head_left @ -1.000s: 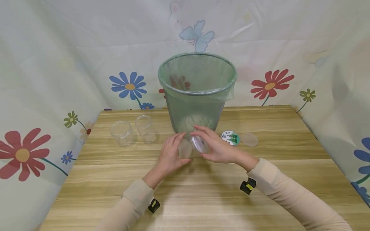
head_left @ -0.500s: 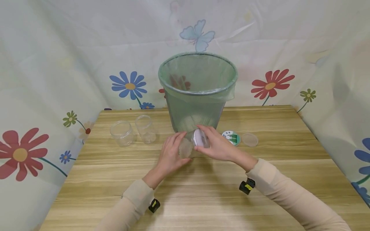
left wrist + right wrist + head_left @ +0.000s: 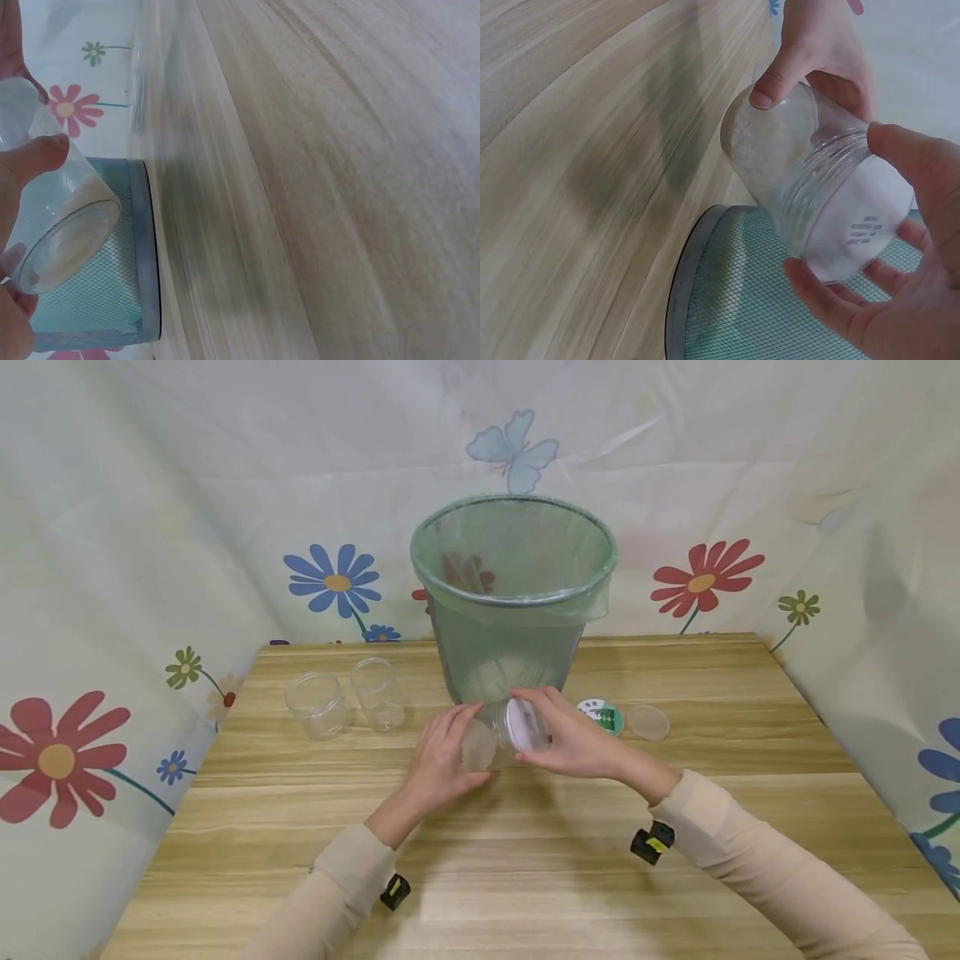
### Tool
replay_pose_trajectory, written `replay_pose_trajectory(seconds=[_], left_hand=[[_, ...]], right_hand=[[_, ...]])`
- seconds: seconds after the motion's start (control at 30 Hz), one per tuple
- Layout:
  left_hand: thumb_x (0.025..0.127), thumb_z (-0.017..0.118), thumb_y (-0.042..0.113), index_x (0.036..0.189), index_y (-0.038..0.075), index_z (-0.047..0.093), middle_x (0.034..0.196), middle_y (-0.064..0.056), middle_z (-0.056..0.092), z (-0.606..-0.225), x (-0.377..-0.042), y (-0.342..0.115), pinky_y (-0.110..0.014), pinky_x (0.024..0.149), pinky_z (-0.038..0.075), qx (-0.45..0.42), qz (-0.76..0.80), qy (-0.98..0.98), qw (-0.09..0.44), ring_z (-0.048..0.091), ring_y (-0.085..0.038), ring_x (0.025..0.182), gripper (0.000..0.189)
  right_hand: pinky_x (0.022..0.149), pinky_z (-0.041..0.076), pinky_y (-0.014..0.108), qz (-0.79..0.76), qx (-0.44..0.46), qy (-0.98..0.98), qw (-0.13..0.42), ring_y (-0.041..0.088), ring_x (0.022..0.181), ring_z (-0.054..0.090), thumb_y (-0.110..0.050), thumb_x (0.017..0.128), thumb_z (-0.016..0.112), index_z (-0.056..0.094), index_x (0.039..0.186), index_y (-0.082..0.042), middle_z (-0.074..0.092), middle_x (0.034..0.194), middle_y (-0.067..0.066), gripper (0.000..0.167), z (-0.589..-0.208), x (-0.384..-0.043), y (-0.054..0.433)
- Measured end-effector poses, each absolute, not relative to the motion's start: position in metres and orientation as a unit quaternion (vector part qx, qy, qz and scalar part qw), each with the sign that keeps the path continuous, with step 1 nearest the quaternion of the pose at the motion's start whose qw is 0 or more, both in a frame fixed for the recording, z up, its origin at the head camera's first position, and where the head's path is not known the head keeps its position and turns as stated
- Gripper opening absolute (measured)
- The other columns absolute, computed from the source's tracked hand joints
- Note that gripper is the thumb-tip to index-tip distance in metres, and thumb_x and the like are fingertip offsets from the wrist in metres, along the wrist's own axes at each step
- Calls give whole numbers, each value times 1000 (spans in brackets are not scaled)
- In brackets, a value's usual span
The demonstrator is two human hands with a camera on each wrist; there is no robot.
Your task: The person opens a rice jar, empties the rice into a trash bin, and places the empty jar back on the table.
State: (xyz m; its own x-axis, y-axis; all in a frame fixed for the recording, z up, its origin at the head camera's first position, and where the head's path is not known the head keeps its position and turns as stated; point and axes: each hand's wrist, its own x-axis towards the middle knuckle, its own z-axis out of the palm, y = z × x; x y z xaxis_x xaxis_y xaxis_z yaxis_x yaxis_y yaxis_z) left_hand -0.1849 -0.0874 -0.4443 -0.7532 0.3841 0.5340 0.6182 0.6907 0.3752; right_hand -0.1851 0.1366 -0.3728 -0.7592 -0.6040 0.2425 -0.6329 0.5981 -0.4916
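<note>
A clear plastic jar (image 3: 489,733) is held tilted above the table, in front of the mesh bin. My left hand (image 3: 437,758) grips its body near the base, thumb on one side and fingers on the other. Around the lid (image 3: 859,217) at the other end curl the thumb and fingers of my right hand (image 3: 576,739). That lid is clear with a white disc and small print, and it sits on the jar's ridged neck. Some whitish stuff or frosting shows near the jar's base; I cannot tell which.
Behind the hands stands a mesh bin (image 3: 510,647) with a green liner. Two clear open containers, a wide jar (image 3: 317,706) and a taller jar (image 3: 377,695), stand at the left. To the right lie a green-and-white round label (image 3: 606,717) and a clear disc (image 3: 648,723).
My right hand's fingers have shifted around the lid, and the lid's white face has turned more into view. The left hand keeps its grip on the jar in nearly the same place.
</note>
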Motion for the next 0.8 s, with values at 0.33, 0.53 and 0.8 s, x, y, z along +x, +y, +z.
replay_pose_trajectory(seconds=[0.33, 0.53, 0.8], left_hand=[[53, 88, 30, 135, 8, 39, 129, -12, 48, -442, -187, -91, -43, 103, 36, -259, -276, -903, 202, 45, -28, 119, 99], [54, 88, 31, 137, 11, 37, 128, -10, 49, -443, -188, -95, -43, 102, 37, -248, -278, -908, 194, 45, -27, 118, 99], [54, 87, 29, 138, 12, 35, 130, -11, 47, -443, -187, -101, -45, 102, 36, -230, -277, -919, 164, 43, -27, 120, 100]], right_hand=[[81, 51, 39, 286, 400, -868, 67, 30, 121, 41, -18, 70, 78, 35, 137, -6, 35, 139, 20, 81, -379, -185, 143], [88, 47, 46, 269, 387, -877, 89, 33, 121, 42, -22, 70, 79, 37, 137, -3, 39, 137, 21, 82, -385, -185, 153], [89, 43, 52, 245, 370, -892, 89, 40, 118, 44, -26, 71, 78, 41, 135, 1, 41, 135, 26, 79, -399, -185, 177]])
